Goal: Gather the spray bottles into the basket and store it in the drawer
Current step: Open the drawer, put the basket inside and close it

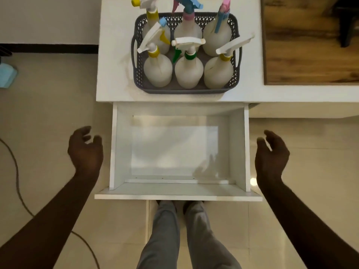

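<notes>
Head | basket long axis left-right, bottles upright | both hands' fingers apart, empty

The basket stands on the bench, near its front edge, with six spray bottles upright inside it, three in the back row and three in the front row. Below the bench's front edge the drawer is pulled out toward the person. The left hand hangs just left of the drawer, the right hand just right of it, both apart from its walls. The person's legs stand under the drawer's front
</notes>
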Demonstrator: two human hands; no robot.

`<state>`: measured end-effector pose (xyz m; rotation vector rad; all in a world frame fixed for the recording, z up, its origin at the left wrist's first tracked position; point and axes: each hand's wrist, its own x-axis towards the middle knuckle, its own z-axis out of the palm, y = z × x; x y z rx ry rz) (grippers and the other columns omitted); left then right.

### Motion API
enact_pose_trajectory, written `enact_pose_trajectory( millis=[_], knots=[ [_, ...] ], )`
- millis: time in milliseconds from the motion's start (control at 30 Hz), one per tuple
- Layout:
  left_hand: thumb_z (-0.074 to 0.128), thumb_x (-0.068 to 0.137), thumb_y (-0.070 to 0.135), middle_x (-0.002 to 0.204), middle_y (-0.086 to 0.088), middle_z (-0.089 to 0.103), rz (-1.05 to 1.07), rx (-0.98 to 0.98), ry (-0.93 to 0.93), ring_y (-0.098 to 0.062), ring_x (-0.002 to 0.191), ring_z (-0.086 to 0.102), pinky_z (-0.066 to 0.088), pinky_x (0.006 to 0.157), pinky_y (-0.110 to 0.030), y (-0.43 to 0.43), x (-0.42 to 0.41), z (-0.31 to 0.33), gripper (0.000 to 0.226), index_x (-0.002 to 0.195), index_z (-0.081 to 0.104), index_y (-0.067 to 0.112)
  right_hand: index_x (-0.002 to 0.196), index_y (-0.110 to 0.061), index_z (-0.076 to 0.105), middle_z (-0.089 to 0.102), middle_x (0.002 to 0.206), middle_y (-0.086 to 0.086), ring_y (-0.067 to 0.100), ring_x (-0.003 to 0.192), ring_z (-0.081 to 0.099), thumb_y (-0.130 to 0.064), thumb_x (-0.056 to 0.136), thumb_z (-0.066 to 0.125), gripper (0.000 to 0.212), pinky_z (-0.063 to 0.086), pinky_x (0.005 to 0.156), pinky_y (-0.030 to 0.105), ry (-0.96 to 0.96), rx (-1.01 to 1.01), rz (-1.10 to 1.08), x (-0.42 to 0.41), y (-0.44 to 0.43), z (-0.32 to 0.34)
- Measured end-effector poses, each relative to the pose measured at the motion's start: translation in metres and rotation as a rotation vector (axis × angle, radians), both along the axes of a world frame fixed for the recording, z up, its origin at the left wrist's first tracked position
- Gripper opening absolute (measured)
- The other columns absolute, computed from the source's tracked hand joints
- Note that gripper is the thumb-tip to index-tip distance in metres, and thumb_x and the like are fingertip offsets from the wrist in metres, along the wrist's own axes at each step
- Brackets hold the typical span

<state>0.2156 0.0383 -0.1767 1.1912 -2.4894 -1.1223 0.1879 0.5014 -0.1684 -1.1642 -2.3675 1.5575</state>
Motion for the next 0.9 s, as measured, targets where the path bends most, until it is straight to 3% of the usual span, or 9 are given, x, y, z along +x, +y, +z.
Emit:
enact_pose_trajectory(
  millis=[67, 200, 267, 333, 367, 433, 567, 700, 900],
  knots=[
    [0.062, 0.094, 0.011, 0.129, -0.007, 0.069, -0.067, 0.005, 0.107, -0.013, 0.11, 0.065, 0.052, 0.091, -0.014, 0.005, -0.052, 0.014, 0.036, 0.129, 0.066, 0.012, 0.126, -0.017, 0.072, 0.074, 0.123, 0.0, 0.009, 0.115, 0.068, -0.017, 0.096, 0.065, 0.031, 0.051, 0.09, 0.007, 0.094, -0.011, 0.087, -0.048, -0.008, 0.013],
    [0.059, 0.095, 0.016, 0.128, -0.01, 0.071, -0.115, 0.118, 0.185, -0.025, 0.111, 0.069, 0.056, 0.104, -0.039, 0.016, -0.149, 0.032, 0.035, 0.128, 0.068, 0.009, 0.124, -0.011, 0.071, 0.075, 0.12, 0.01, 0.025, 0.115, 0.071, -0.016, 0.097, 0.064, 0.028, 0.054, 0.106, 0.038, 0.189, -0.08, 0.158, -0.142, -0.023, 0.032],
    [0.058, 0.097, 0.02, 0.126, -0.009, 0.07, -0.13, 0.217, 0.142, -0.03, 0.114, 0.068, 0.056, 0.104, -0.039, 0.018, -0.188, 0.035, 0.031, 0.125, 0.069, 0.013, 0.122, -0.008, 0.071, 0.075, 0.118, 0.015, 0.026, 0.107, 0.071, -0.015, 0.097, 0.064, 0.027, 0.056, 0.104, 0.041, 0.191, -0.153, 0.159, -0.182, -0.029, 0.038],
    [0.057, 0.096, 0.019, 0.101, -0.008, 0.062, -0.19, 0.333, 0.103, -0.027, 0.087, 0.058, 0.047, 0.08, -0.031, 0.023, -0.214, 0.037, 0.012, 0.103, 0.066, 0.022, 0.118, -0.005, 0.071, 0.072, 0.098, 0.013, 0.018, 0.083, 0.066, -0.011, 0.097, 0.063, 0.023, 0.059, 0.083, 0.035, 0.174, -0.237, 0.138, -0.213, -0.034, 0.044],
    [0.054, 0.094, 0.017, 0.088, -0.009, 0.048, -0.219, 0.4, 0.088, -0.024, 0.075, 0.043, 0.029, 0.07, -0.034, 0.026, -0.222, 0.038, 0.012, 0.086, 0.057, 0.026, 0.112, -0.004, 0.071, 0.064, 0.085, 0.01, 0.015, 0.071, 0.058, -0.008, 0.096, 0.062, 0.019, 0.053, 0.067, 0.03, 0.16, -0.292, 0.121, -0.223, -0.037, 0.048],
    [0.049, 0.092, 0.011, 0.077, -0.005, 0.029, -0.222, 0.455, 0.056, -0.018, 0.066, 0.026, 0.014, 0.071, -0.041, 0.032, -0.235, 0.039, 0.028, 0.071, 0.04, 0.028, 0.094, -0.008, 0.066, 0.048, 0.077, 0.008, 0.013, 0.06, 0.043, -0.001, 0.093, 0.057, 0.011, 0.036, 0.057, 0.026, 0.105, -0.356, 0.1, -0.235, -0.043, 0.052],
    [0.048, 0.094, -0.005, 0.077, -0.006, 0.03, -0.169, 0.561, 0.02, -0.017, 0.063, 0.028, 0.026, 0.06, -0.03, 0.038, -0.25, 0.036, 0.037, 0.07, 0.039, 0.022, 0.076, -0.014, 0.056, 0.055, 0.067, 0.002, 0.009, 0.054, 0.051, 0.001, 0.096, 0.05, 0.026, 0.043, 0.057, 0.022, -0.034, -0.37, 0.166, -0.246, -0.046, 0.051],
    [0.053, 0.091, -0.013, 0.085, -0.019, 0.055, -0.192, 0.632, 0.047, -0.027, 0.07, 0.055, 0.06, 0.072, -0.041, 0.04, -0.257, 0.025, 0.019, 0.079, 0.062, -0.001, 0.069, -0.005, 0.063, 0.054, 0.06, 0.007, 0.012, 0.048, 0.053, 0.01, 0.092, 0.05, 0.03, 0.05, 0.055, 0.022, -0.046, -0.347, 0.184, -0.249, -0.046, 0.044],
    [0.067, 0.085, -0.009, 0.096, -0.023, 0.074, -0.207, 0.596, 0.061, -0.024, 0.074, 0.072, 0.065, 0.079, -0.035, 0.04, -0.26, 0.017, 0.017, 0.095, 0.078, -0.002, 0.109, 0.003, 0.072, 0.068, 0.086, 0.014, 0.018, 0.071, 0.065, 0.01, 0.092, 0.061, 0.022, 0.063, 0.079, 0.029, -0.006, -0.339, 0.233, -0.248, -0.04, 0.036]
  ],
)
